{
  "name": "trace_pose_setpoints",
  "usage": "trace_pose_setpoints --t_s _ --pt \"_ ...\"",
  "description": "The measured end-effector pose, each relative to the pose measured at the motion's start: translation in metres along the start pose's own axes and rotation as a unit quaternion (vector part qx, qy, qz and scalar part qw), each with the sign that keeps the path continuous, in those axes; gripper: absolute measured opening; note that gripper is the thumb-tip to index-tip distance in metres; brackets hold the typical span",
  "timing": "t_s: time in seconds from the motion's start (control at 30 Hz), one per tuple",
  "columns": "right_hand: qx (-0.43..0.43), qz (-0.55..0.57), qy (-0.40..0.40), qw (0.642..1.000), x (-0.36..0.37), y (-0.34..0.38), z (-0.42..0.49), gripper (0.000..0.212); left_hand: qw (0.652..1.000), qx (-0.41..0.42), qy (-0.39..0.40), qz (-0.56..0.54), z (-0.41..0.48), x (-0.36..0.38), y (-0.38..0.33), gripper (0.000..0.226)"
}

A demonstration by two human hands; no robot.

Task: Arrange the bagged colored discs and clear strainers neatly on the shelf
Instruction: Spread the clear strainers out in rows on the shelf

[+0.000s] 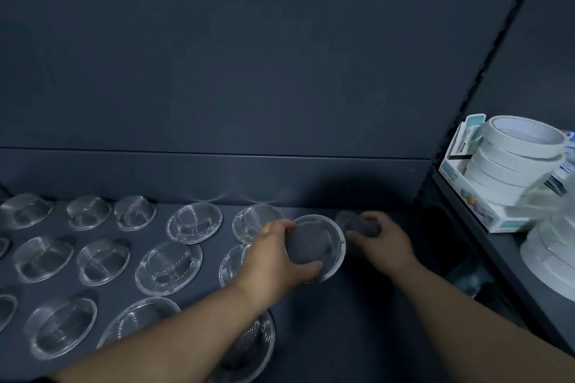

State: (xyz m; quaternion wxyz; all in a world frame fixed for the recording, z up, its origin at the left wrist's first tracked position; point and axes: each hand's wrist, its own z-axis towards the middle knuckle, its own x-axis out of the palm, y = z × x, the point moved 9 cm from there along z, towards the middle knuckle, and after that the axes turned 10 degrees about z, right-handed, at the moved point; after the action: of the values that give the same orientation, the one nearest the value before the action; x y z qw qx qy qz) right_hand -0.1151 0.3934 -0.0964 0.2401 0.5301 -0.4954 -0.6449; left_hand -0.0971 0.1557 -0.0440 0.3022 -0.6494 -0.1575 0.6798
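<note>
Several clear bagged mesh strainers lie in rows on the dark shelf, among them one in the back row and one in the middle row. My left hand grips a round strainer by its rim, tilted with the grey mesh dome facing me, just above the shelf. To its right, my right hand holds another grey mesh strainer low near the back of the shelf. No colored discs are visible.
The shelf's dark back panel rises right behind the strainers. On the adjoining shelf to the right stand stacked white tape rolls in an open carton, with more rolls nearer me.
</note>
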Motion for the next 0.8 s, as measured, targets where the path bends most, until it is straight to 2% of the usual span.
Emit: trace_pose_setpoints --t_s 0.17,0.3,0.57,0.8 --pt "0.034 0.146 -0.025 0.988 -0.019 -0.003 -0.011 0.048 0.998 0.024 0.059 0.013 -0.022 0.025 -0.012 0.068" --pt "0.031 0.172 -0.02 0.984 -0.017 -0.004 -0.023 0.05 0.988 0.075 0.109 0.083 -0.043 0.051 -0.023 0.072" --pt "0.004 0.142 0.007 0.99 -0.013 0.004 -0.037 0.048 0.978 0.082 0.119 0.152 -0.053 0.072 -0.016 0.076" --pt "-0.063 0.005 0.077 0.995 0.017 0.026 -0.042 0.05 0.98 0.1 0.106 0.133 -0.068 0.072 -0.012 0.08"
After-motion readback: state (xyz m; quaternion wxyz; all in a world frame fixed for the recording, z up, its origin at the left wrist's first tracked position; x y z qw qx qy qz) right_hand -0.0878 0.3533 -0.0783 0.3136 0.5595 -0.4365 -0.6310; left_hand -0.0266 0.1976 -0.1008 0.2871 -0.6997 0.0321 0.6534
